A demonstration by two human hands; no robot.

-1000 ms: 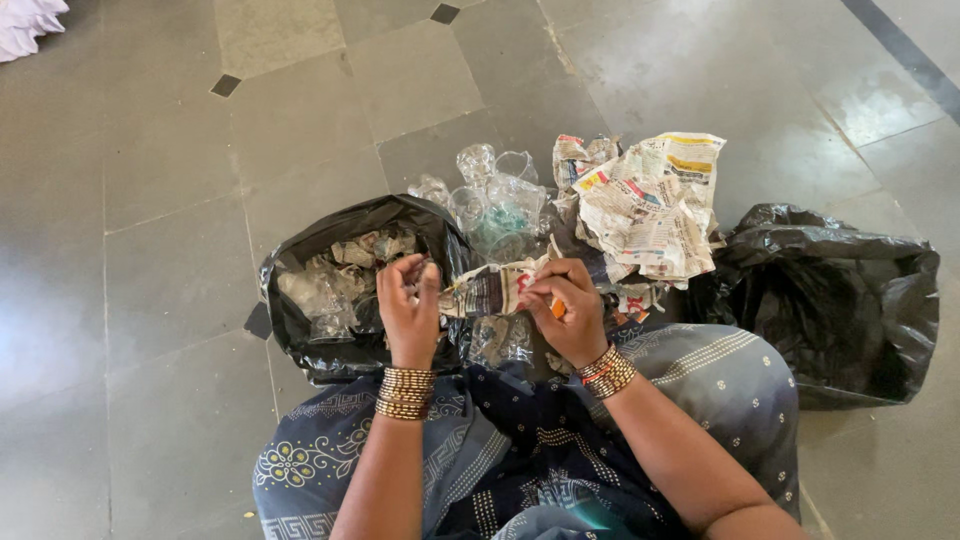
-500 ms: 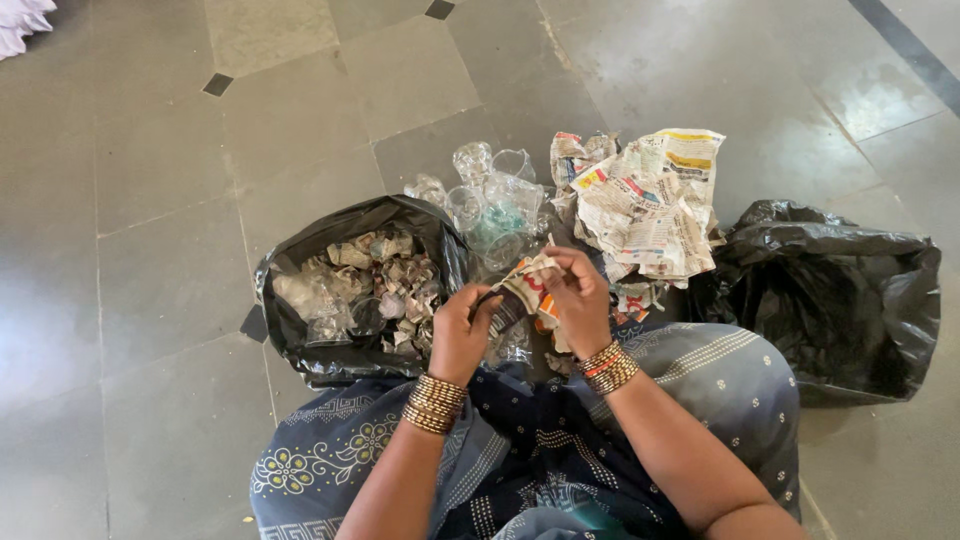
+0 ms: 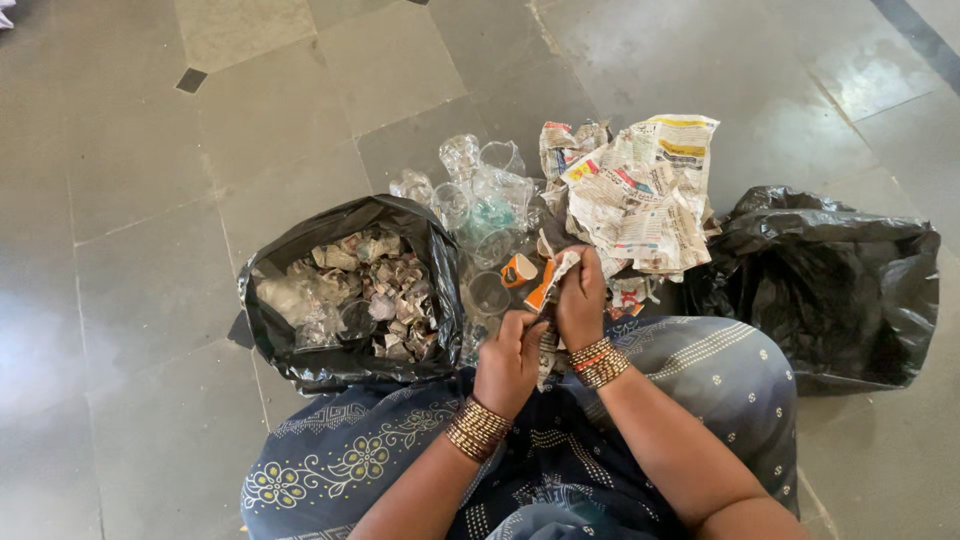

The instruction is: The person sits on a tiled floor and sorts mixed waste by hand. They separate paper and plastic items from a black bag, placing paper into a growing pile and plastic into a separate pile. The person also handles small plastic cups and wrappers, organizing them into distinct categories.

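Newspaper Wrapping: Removal at the Lap

Newspaper wrapping [image 3: 553,285] sat between both hands, above the lap. Left hand [image 3: 508,358] pinched its lower edge; right hand [image 3: 582,305] gripped the upper part. Best practice was judged to be peeling slowly, keeping the work over the open black bag [image 3: 345,290].

prob a home: polished stone tile floor [image 3: 150,200], person sat sorting scraps.

A closed crumpled black plastic bag [image 3: 830,285] lies on the grey stone-tiled floor [image 3: 130,200], beside crumpled printed newspaper sheets [image 3: 645,195].
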